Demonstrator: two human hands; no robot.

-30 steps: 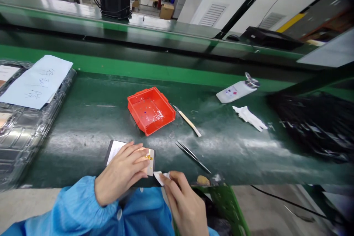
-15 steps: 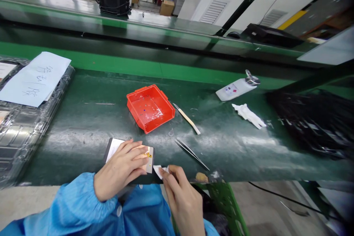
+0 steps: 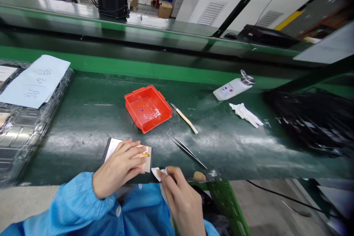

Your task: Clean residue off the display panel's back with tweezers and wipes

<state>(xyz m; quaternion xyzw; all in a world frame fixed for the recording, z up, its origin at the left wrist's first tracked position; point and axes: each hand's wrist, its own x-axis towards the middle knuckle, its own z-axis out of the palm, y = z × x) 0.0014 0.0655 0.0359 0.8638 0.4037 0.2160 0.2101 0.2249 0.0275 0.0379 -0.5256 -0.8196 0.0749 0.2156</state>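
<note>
My left hand [image 3: 118, 167] lies flat, fingers spread, on a small rectangular screen panel [image 3: 110, 146] at the near edge of the green belt. The panel has a gold flex connector [image 3: 146, 153] at its right end. My right hand [image 3: 179, 199] pinches a small white wipe [image 3: 156, 173] just right of the panel's corner. Both sleeves are light blue. Black tweezers [image 3: 189, 152] lie on the belt a little beyond my right hand.
A red bin [image 3: 147, 107] sits mid-belt with a wooden-handled knife [image 3: 184, 118] beside it. A white dispenser bottle [image 3: 232, 87] and crumpled white cloth [image 3: 245, 114] lie to the right. Clear trays [image 3: 19, 132] under a written paper [image 3: 35, 81] stand left; black trays [image 3: 312, 121] right.
The view has shifted slightly. My hands stay on the panel and the wipe, with barely any movement.
</note>
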